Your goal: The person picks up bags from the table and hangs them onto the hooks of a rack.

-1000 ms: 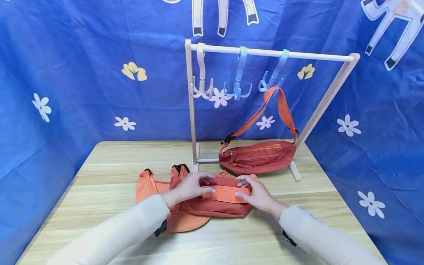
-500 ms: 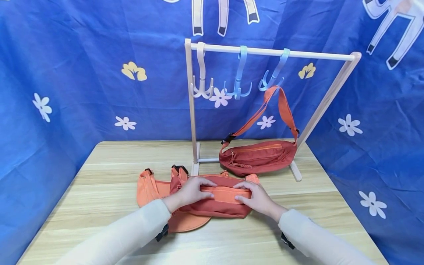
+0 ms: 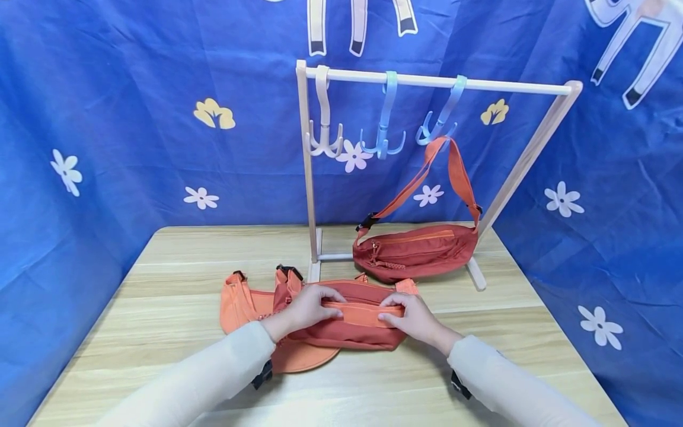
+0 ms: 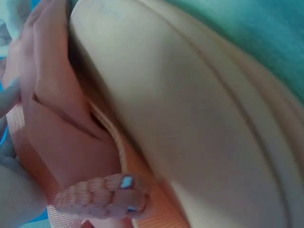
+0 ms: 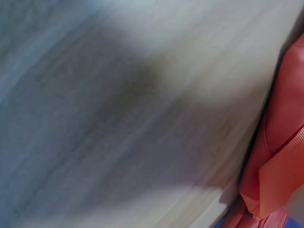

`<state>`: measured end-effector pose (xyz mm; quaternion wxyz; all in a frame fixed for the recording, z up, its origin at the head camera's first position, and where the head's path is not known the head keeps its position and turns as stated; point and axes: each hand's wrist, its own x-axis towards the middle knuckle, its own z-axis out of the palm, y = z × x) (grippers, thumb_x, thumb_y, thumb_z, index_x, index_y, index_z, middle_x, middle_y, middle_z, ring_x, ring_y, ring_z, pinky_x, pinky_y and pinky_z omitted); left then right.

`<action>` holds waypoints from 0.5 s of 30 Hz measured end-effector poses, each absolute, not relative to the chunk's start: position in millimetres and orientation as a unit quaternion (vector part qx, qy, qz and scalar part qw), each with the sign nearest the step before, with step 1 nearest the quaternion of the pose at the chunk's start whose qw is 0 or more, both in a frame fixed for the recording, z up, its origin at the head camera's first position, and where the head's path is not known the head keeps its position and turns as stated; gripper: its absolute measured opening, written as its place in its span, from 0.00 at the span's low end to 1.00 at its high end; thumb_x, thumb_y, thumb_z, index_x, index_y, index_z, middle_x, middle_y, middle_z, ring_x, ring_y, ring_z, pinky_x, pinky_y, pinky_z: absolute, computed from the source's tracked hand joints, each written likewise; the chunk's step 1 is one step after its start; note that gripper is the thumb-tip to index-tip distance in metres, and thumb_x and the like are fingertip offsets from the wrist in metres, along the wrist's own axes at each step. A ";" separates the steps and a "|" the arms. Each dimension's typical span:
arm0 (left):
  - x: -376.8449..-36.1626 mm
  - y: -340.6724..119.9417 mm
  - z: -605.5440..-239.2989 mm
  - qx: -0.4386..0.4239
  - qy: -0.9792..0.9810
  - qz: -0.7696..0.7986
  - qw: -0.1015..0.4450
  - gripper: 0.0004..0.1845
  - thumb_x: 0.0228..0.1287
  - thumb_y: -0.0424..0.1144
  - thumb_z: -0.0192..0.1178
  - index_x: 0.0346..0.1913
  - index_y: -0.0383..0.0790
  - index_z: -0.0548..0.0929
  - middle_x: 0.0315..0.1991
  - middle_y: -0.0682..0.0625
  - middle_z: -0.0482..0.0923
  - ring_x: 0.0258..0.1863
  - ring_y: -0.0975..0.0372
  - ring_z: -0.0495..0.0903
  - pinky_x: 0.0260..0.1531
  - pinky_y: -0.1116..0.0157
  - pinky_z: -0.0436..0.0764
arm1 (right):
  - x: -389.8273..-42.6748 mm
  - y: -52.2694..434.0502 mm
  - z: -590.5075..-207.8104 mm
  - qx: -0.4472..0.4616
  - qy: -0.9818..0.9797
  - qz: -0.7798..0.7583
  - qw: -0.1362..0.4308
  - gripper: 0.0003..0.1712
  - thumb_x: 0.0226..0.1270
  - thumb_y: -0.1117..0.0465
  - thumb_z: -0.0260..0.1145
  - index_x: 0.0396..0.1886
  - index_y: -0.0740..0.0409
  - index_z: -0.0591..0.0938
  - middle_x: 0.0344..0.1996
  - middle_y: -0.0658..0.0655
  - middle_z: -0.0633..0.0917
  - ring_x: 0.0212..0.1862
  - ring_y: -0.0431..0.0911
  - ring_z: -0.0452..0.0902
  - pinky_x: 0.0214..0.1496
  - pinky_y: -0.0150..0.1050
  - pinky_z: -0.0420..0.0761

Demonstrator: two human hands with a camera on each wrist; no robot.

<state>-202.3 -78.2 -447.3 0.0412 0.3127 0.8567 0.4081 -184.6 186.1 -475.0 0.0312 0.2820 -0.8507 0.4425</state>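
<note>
Your left hand (image 3: 304,308) pinches the orange strap (image 3: 358,313) where it lies folded across the red waist bag (image 3: 347,335), thumb under and fingers curled over the top; just right of it your right hand (image 3: 413,317) pinches the other end of the same strap, so the bag sits on the table (image 3: 160,284) directly under and between both hands. Left of your left hand and partly beneath the bag lies a lighter orange bag (image 3: 240,302); lift carelessly and, as I judge it, its webbing could snag and drag along. In the left wrist view a braided zip pull (image 4: 102,199) dangles beside your wrist; it may catch on your sleeve. If either pinch slackens, the folded strap would likely spring loose and unfold. Beyond your hands stands the wooden rack (image 3: 306,178), its base close behind the bag; a pale hook (image 3: 322,133) and a blue hook (image 3: 383,139) hang free; past your right hand a second red bag (image 3: 416,252) hangs by its strap from the third hook (image 3: 440,127), crowding that end.
</note>
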 end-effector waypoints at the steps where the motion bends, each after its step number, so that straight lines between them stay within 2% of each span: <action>1: -202.7 -78.7 -445.9 0.315 0.856 0.407 0.046 0.10 0.43 0.38 0.67 0.33 0.45 0.83 0.30 0.57 0.79 0.30 0.65 0.76 0.30 0.66 0.72 | -184.8 186.1 -473.5 0.281 -0.852 0.441 0.024 0.07 0.50 0.52 0.66 0.30 0.43 0.79 0.29 0.38 0.78 0.36 0.36 0.73 0.40 0.35 0.71; 8: -207.8 -82.6 -434.0 0.329 0.848 0.401 0.111 0.09 0.44 0.40 0.66 0.33 0.45 0.83 0.31 0.57 0.80 0.33 0.66 0.76 0.32 0.67 0.72 | -186.5 186.7 -456.5 0.279 -0.864 0.417 -0.042 0.06 0.50 0.50 0.65 0.29 0.42 0.79 0.27 0.38 0.78 0.34 0.36 0.72 0.37 0.34 0.71; 15: -212.6 -85.1 -422.7 0.343 0.840 0.400 0.131 0.09 0.46 0.40 0.65 0.34 0.44 0.83 0.32 0.57 0.80 0.35 0.66 0.76 0.36 0.67 0.73 | -191.0 187.3 -437.2 0.315 -0.866 0.384 -0.055 0.05 0.53 0.49 0.62 0.29 0.41 0.78 0.25 0.38 0.78 0.25 0.35 0.67 0.29 0.31 0.69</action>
